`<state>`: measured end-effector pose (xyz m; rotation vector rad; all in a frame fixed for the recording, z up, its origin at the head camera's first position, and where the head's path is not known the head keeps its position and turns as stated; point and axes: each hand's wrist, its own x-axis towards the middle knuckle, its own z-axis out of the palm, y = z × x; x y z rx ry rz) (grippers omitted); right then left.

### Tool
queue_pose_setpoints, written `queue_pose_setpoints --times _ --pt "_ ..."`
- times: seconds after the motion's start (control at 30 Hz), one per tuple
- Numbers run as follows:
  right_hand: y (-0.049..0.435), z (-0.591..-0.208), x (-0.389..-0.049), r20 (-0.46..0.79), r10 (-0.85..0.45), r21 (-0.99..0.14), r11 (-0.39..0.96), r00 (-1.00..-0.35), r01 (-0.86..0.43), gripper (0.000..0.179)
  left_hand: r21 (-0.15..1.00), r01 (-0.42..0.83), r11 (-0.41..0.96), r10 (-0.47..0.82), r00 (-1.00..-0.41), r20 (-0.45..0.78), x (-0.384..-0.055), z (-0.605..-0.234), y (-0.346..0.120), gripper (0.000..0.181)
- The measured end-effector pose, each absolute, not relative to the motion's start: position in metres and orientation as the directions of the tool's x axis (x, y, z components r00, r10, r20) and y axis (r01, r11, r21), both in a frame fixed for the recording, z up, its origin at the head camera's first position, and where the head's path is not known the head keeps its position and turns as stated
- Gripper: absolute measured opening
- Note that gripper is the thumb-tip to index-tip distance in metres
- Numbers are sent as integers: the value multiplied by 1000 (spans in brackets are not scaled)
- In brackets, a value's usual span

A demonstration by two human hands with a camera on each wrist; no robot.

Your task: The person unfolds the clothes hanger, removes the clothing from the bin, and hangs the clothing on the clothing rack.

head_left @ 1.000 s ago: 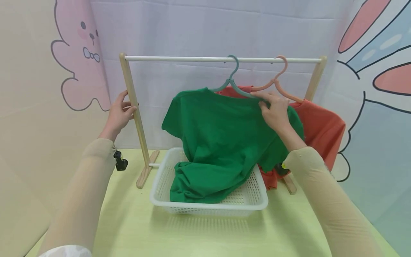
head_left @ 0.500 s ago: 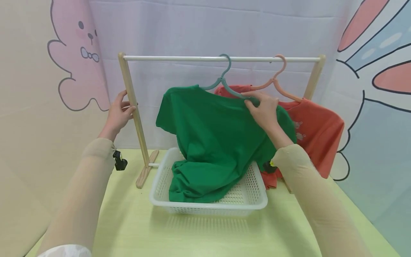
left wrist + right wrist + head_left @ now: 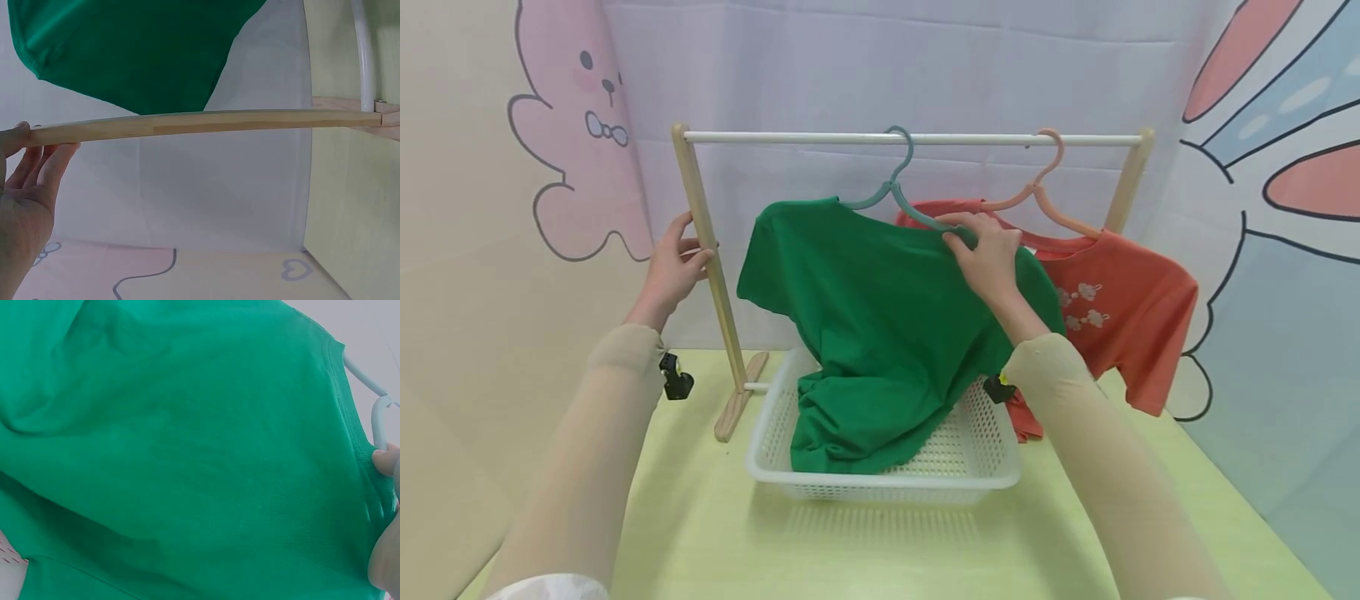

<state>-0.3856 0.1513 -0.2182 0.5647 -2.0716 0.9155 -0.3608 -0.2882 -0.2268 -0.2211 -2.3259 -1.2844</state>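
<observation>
A green T-shirt (image 3: 880, 292) hangs on a teal hanger (image 3: 892, 190) hooked over the white rail (image 3: 790, 137). Its lower part drapes into a white plastic basket (image 3: 883, 481). My right hand (image 3: 988, 250) pinches the shirt's shoulder together with the hanger's right arm; in the right wrist view the thumb presses at the collar edge beside the hanger. My left hand (image 3: 672, 267) grips the rack's left wooden post (image 3: 711, 258), thumb on one side and fingers on the other, as the left wrist view shows.
Right of the green shirt, a coral T-shirt (image 3: 1138, 304) with white flower prints hangs on an orange hanger (image 3: 1037, 192), partly covered by the green one. A wooden foot (image 3: 741, 396) of the rack stands on the pale yellow table (image 3: 850, 554) left of the basket.
My right hand has slid the teal hanger and green shirt leftward along the rail, uncovering more of the coral shirt. My left hand keeps its grip on the post.
</observation>
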Motion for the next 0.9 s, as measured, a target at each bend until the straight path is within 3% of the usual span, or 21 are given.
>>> queue_pose_setpoints --times 0.2,0.33,0.4,0.6,0.67,0.77,0.9 --pt "150 -220 -387 825 -77 -382 654 -560 -653 26 752 360 553 -83 -874 479 -359 -227 -290 69" --pt "149 -225 -386 869 -39 -358 638 -493 -682 26 754 359 550 -81 -875 476 -360 -227 -289 69" --pt "147 -228 -385 902 -22 -331 608 -432 -721 26 753 357 552 -84 -875 477 -360 -227 -289 69" --pt "132 -235 -380 987 -28 -128 470 -160 -873 24 756 352 551 -91 -876 474 -361 -228 -289 69" --pt "126 -237 -378 993 -53 -73 427 -106 -901 27 757 350 552 -92 -877 473 -362 -228 -290 69" --pt "118 -241 -373 990 -122 -21 385 -73 -923 32 757 349 553 -93 -876 472 -363 -227 -290 69" --pt "108 -252 -370 963 -245 -18 348 -110 -937 34 759 347 550 -95 -877 470 -364 -228 -290 69"
